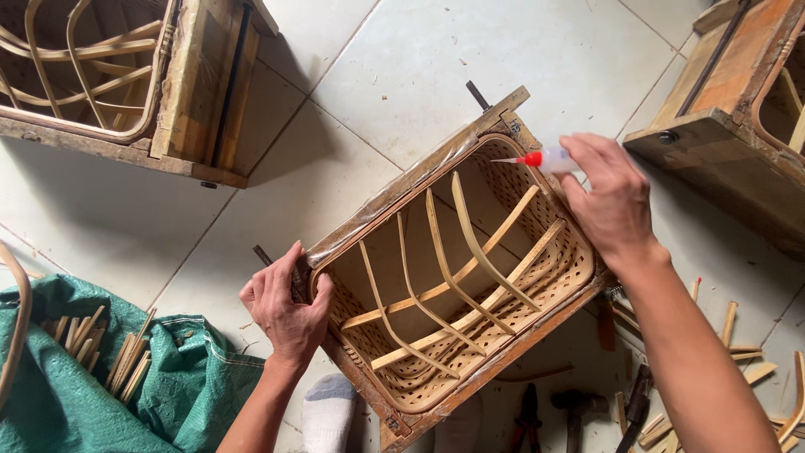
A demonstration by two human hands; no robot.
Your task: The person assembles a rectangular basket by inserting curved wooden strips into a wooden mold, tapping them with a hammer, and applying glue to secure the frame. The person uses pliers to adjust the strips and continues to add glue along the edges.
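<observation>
While the right hand point(616, 201) pinches a small glue bottle point(549, 159) between thumb and fingers, its red nozzle points left at the far rim of the basket point(470, 285), which sits inside a wooden mould point(419, 180) at the middle of the tiled floor point(402, 59). The left hand point(288, 304) is curled over the mould's near left corner, thumb hooked inside the rim, fingers pressed on the outer edge, steadying it.

Risks, as I judge them: the nozzle tip is thin and hovers just above the rim, so a squeeze too hard could run glue down the woven wall or onto the plastic film lining the mould, bonding basket to frame. If the left hand lets the mould shift, the tip could miss the joint. Glue could also reach the fingers holding the bottle so close to the nozzle.

Inside the basket are curved bamboo ribs point(457, 277) crossing lengthwise slats over an open weave. A second mould point(101, 75) at far left holds a similar set of ribs; a third point(738, 109) at far right is only partly in view. On the green sack point(176, 386) at near left lie short bamboo sticks point(101, 348). Pliers point(527, 415) and a hammer point(577, 407) lie on the floor near right, among offcuts
</observation>
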